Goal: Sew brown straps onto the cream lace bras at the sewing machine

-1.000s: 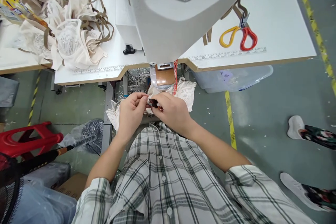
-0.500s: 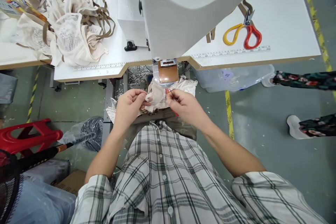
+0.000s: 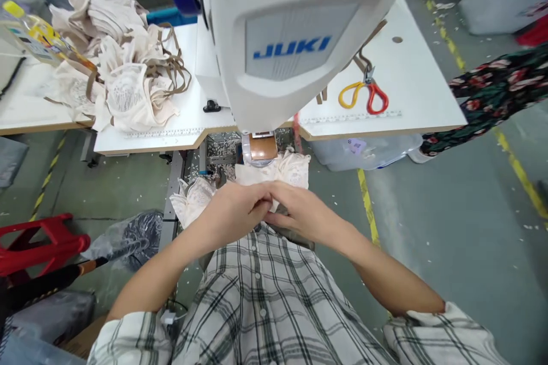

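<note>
In front of the sewing machine's lower end, my left hand and my right hand meet, fingers curled together and touching. Both look closed; whatever lies between the fingertips is hidden. Right behind them a cream lace bra lies bunched at the round metal plate with a brown cover. More cream lace fabric hangs to the left of my left hand. Above stands the white JUKI sewing machine.
A pile of cream bras with brown straps covers the table's left side, beside a yellow-capped bottle. Scissors with yellow and red handles lie on the right. A red stool stands lower left. Another person's patterned trouser leg shows at right.
My hands have come together from being apart. Something red by my right hand no longer shows there. The view has shifted, and the other person's leg has moved.
</note>
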{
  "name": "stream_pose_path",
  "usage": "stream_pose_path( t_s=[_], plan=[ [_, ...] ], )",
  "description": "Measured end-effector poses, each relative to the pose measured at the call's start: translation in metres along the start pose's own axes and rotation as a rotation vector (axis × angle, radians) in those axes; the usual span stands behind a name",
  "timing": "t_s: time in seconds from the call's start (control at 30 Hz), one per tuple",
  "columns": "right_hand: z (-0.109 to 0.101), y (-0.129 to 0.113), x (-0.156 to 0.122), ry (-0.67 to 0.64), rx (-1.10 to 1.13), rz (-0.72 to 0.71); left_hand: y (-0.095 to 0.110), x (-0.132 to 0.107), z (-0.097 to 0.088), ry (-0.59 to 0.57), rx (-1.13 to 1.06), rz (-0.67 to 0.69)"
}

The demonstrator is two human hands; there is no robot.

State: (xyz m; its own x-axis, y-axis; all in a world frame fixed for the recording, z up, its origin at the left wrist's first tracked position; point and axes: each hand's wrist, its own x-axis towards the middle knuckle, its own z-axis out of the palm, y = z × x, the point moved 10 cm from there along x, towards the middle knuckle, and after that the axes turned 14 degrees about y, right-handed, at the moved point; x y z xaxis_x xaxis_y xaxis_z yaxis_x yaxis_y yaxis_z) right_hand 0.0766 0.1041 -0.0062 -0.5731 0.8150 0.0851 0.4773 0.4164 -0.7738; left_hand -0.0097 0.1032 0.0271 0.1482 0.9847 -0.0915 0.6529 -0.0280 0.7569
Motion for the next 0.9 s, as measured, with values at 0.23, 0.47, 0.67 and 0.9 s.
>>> stream_pose_path(
  t_s=[0.23,0.47,0.67,0.9],
  plan=[
    [-0.009,0.016,-0.005,-0.004,0.244,0.176,0.019,-0.015,-0.039,0.385,0.139,0.161],
    [-0.005,0.046,-0.024,0.221,1.051,0.692,0.008,-0.033,0.039,0.262,-0.251,0.143],
    [-0.006,0.083,-0.036,0.5,1.249,0.849,-0.011,-0.015,0.068,-0.074,-0.322,-0.096],
    [0.061,0.11,-0.05,0.565,1.786,1.253,-0.015,-0.01,0.067,-0.271,-0.287,-0.144]
  ],
)
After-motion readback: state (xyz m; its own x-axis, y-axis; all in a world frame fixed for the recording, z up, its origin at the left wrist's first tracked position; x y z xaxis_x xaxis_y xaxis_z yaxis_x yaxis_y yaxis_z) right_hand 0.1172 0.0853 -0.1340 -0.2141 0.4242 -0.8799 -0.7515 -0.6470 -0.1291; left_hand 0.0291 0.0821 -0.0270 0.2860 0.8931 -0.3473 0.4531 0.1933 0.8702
